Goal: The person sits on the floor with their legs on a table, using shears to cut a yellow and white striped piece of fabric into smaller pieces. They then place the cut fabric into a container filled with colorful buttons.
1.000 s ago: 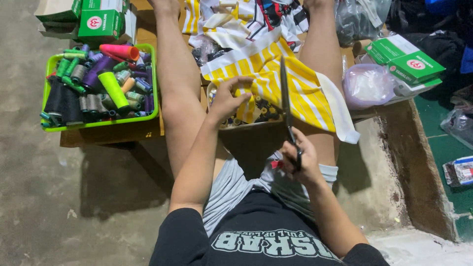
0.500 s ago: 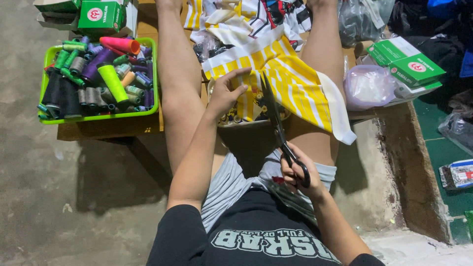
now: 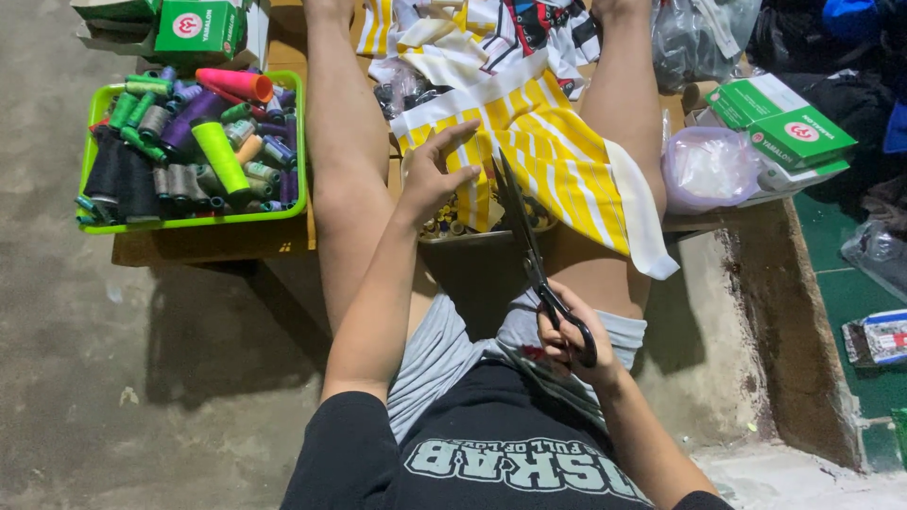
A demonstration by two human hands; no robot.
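Head view: I am sitting with both legs stretched out ahead of me, and the yellow and white striped cloth [image 3: 553, 156] is lying draped over my right thigh, its white hem hanging off the outer side of that leg. My right hand [image 3: 567, 331] is closing around the black handles of the scissors [image 3: 529, 250], fingers threaded through the loops, just above the hem of my grey shorts. The long blades are pointing away from me and slightly left, with the tips reaching the near edge of the striped cloth. I cannot tell whether the blades are parted. My left hand [image 3: 435, 175] is resting on the left edge of the same cloth, fingers spread and lightly curled, pressing rather than gripping it, just beside the blade tips.

On the low wooden bench [image 3: 217, 241] to my left, a green tray [image 3: 194, 222] is holding many thread spools [image 3: 189, 142] in green, purple, pink and dark colours. A green and white box [image 3: 198, 28] is sitting beyond the tray. To my right, 2 more green boxes [image 3: 784, 127] are lying next to a clear plastic bag [image 3: 709, 165]. More striped cloth pieces [image 3: 453, 38] are lying heaped between my shins.
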